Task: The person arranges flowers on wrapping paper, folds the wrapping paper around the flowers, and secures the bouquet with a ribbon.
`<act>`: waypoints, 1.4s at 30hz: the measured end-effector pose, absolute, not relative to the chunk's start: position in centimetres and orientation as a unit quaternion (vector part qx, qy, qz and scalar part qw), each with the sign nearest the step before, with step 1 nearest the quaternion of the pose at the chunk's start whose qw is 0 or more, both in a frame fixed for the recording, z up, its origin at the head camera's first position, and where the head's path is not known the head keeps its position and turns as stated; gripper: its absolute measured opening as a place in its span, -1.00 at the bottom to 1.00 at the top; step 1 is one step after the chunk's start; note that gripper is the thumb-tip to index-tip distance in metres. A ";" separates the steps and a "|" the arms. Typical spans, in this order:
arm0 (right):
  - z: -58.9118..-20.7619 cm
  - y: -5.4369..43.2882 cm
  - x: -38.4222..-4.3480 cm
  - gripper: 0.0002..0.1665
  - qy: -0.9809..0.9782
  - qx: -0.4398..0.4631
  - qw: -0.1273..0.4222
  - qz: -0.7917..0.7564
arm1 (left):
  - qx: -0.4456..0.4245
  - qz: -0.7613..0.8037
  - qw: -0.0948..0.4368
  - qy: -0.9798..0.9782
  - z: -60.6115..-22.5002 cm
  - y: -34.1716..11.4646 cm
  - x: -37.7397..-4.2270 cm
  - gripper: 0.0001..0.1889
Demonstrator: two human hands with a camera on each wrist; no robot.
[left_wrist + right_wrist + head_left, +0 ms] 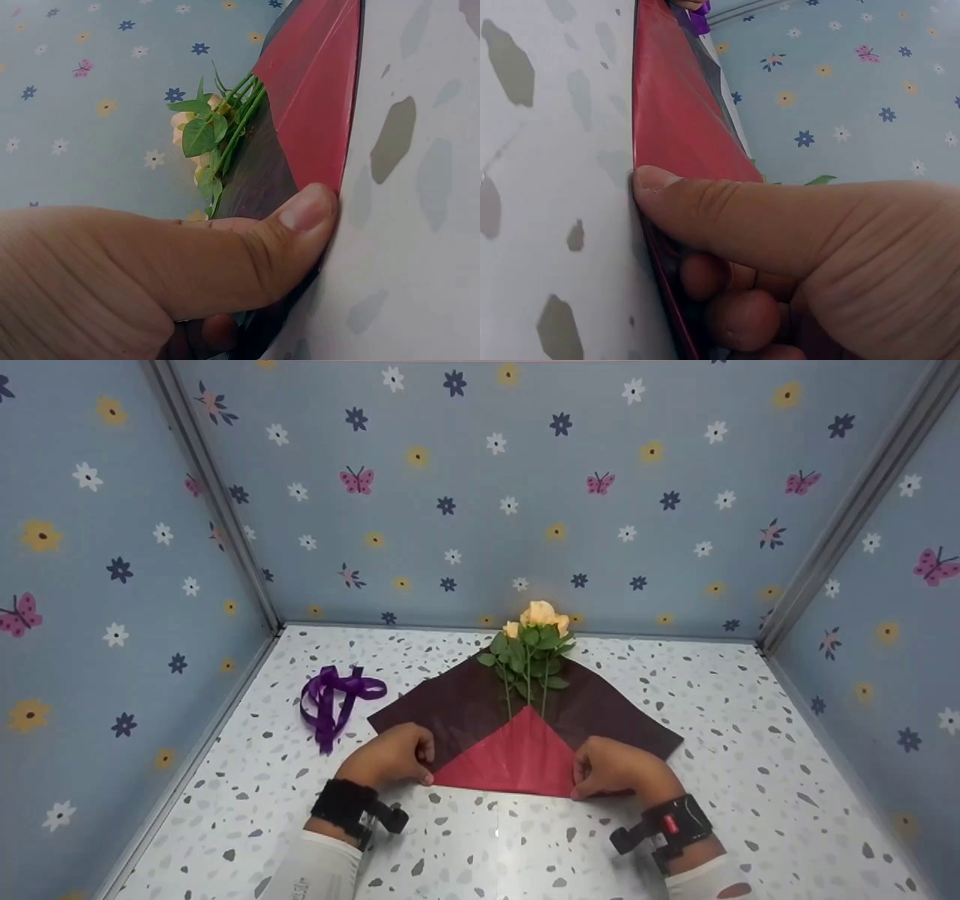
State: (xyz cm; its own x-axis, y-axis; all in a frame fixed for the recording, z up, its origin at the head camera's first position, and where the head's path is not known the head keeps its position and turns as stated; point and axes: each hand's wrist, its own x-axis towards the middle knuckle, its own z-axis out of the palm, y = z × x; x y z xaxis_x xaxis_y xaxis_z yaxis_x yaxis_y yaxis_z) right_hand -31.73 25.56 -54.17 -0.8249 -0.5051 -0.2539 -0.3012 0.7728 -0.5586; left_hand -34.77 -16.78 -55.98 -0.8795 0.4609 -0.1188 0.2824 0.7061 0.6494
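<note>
A sheet of wrapping paper point(615, 709), dark on one side, lies on the table with its front corner folded up as a red triangle point(517, 754). Peach roses point(541, 616) with green leaves rest on it, blooms toward the back wall, their lower stems hidden under the red fold. My left hand point(391, 755) pinches the paper at the left end of the folded edge; its thumb point(307, 214) lies at the red corner. At the right end my right hand point(619, 769) pinches the same edge, thumb point(660, 184) on top and the other fingers curled beneath.
A loose purple ribbon point(328, 709) lies in loops to the left of the paper. The white speckled table point(495, 855) is bounded by flowered panels at the back point(495, 510), left and right.
</note>
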 end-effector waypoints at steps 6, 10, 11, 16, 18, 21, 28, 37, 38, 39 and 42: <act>-53.9 27.6 -31.8 -0.58 0.937 -0.160 0.212 -0.228 | 0.188 0.325 0.144 0.916 -55.8 -16.7 -34.5 -0.66; -53.5 28.6 -31.7 -0.56 0.946 -0.126 0.211 -0.212 | 0.184 0.325 0.148 0.916 -55.8 -16.7 -34.5 -0.66; -53.4 28.8 -31.6 -0.57 0.948 -0.118 0.211 -0.207 | 0.184 0.325 0.149 0.916 -55.8 -16.6 -34.6 -0.66; -52.9 29.8 -31.3 -0.57 0.955 -0.085 0.208 -0.193 | 0.185 0.325 0.151 0.915 -55.8 -16.6 -34.6 -0.67; -52.8 30.1 -31.2 -0.56 0.957 -0.079 0.204 -0.191 | 0.186 0.325 0.151 0.915 -55.8 -16.6 -34.6 -0.67; -52.8 30.8 -31.0 -0.54 0.959 -0.074 0.200 -0.188 | 0.188 0.325 0.152 0.914 -55.9 -16.7 -34.7 -0.67; -53.0 31.9 -30.9 -0.53 0.960 -0.054 0.205 -0.185 | 0.183 0.325 0.152 0.915 -55.7 -16.6 -34.6 -0.67; -52.9 32.3 -30.9 -0.50 0.957 -0.040 0.214 -0.190 | 0.181 0.326 0.152 0.916 -55.7 -16.5 -34.4 -0.67; -52.9 32.3 -30.9 -0.50 0.957 -0.040 0.214 -0.190 | 0.181 0.326 0.153 0.915 -55.7 -16.6 -34.4 -0.68; -52.9 32.2 -31.0 -0.49 0.957 -0.040 0.214 -0.191 | 0.180 0.326 0.154 0.915 -55.6 -16.6 -34.3 -0.68; -53.0 32.3 -31.0 -0.49 0.957 -0.045 0.213 -0.193 | 0.180 0.326 0.154 0.915 -55.6 -16.7 -34.4 -0.68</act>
State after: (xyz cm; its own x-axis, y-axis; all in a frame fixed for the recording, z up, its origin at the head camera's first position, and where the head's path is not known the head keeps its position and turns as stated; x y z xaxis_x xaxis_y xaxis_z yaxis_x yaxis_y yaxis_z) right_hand -31.04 32.25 -53.01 -0.9051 -0.1682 -0.3906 -0.0036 0.9215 -0.3883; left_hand -34.36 -16.65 -55.55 -0.8876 0.4302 -0.1645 0.2296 0.7229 0.6517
